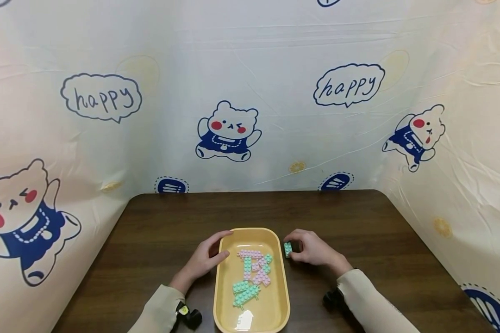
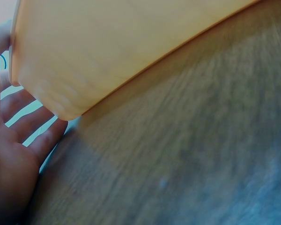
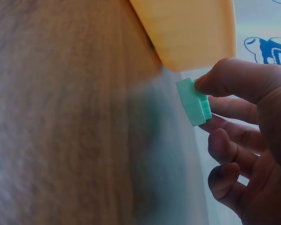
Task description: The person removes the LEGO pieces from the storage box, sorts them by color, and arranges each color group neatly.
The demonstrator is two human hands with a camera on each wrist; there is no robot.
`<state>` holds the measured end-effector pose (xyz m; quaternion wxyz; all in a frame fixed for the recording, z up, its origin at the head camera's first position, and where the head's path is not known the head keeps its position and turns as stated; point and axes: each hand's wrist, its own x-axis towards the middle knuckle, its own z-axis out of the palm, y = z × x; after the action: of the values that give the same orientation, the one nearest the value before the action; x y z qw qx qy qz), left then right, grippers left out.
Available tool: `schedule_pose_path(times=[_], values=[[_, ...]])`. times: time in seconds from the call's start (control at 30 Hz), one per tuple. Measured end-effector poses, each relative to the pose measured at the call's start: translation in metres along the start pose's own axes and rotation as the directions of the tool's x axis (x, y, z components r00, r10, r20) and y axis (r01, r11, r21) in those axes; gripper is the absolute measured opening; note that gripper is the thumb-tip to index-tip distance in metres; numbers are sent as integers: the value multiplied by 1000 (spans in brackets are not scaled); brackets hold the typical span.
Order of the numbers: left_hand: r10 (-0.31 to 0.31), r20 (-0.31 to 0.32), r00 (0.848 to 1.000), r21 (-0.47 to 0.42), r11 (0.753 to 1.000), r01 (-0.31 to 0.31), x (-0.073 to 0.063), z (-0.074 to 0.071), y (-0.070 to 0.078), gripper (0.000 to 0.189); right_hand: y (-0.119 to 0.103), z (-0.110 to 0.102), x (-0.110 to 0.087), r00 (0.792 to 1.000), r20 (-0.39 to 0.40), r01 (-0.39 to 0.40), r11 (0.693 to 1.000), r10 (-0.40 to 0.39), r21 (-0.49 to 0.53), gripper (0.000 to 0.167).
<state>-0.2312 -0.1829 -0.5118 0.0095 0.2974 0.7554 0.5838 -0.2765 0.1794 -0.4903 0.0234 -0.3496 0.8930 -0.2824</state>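
Green brick (image 1: 288, 249), likely light, stiff: your right fingers (image 3: 234, 108) pinch its ends, sensibly; your spread left fingers (image 2: 33, 123) touch the tray (image 1: 271, 305).

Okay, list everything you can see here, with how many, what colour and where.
Tray: one, yellow, on the table
Pink blocks: several, exact count unclear, pink, in the tray
Green blocks: several, exact count unclear, mint green, in the tray
Single block: one, mint green, in the right hand, just right of the tray
Table: one, dark brown, under the tray
Sheet: white with printed bears, "happy" bubbles, blue ovals and yellow circles, around the table
Wrist cameras: two, black, one at each wrist
Sleeves: two, cream, on both arms
Left hand: one, bare, touching the tray's left rim
Right hand: one, bare, pinching the single block
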Motion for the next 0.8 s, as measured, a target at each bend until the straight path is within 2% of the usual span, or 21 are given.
schedule_pose_path(times=[0.1,0.33,0.6,0.8], values=[[-4,4,1000,4,1000,4,0,-1,10,52,1,3,0,1000,1,1,1000,-1,1,33],[22,-11,1000,10,1000,-22,-1,-1,-22,53,1,9,-3,1000,13,-17,1000,17,24,33],[38,-7,999,4,999,-38,-3,1,-22,54,2,12,-6,1000,3,-3,999,3,33,32],[14,-14,1000,2,1000,-14,-2,-1,-23,53,2,12,-4,1000,-10,-3,1000,3,20,32]])
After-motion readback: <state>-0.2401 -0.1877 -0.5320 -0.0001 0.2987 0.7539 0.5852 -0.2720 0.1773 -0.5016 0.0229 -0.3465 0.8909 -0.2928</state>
